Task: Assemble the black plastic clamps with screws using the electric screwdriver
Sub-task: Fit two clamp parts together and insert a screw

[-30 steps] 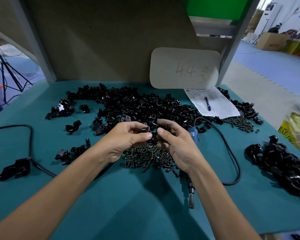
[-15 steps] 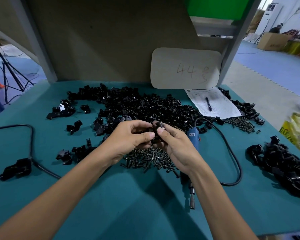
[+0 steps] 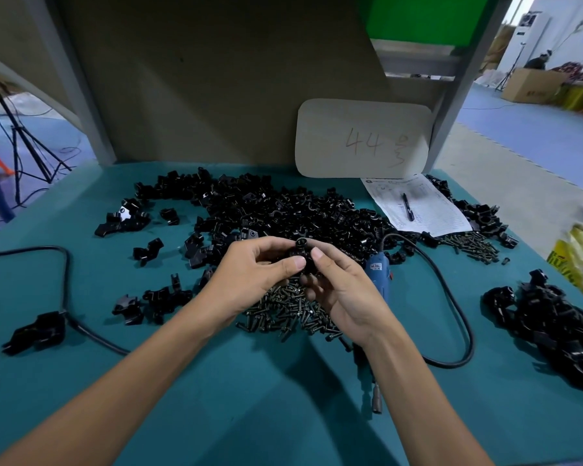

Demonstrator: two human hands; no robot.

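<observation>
Left hand [image 3: 249,274] and right hand [image 3: 342,290] both pinch black clamp [image 3: 300,255] over screw pile [image 3: 290,314] (likely seating screw); electric screwdriver [image 3: 379,274] idle beside.

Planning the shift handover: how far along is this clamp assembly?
Done, apparently: the pile at right. In hand: left hand and right hand pinch one clamp; the screwdriver lies on the table, unheld. Left: a big heap of loose parts and the screws.
</observation>
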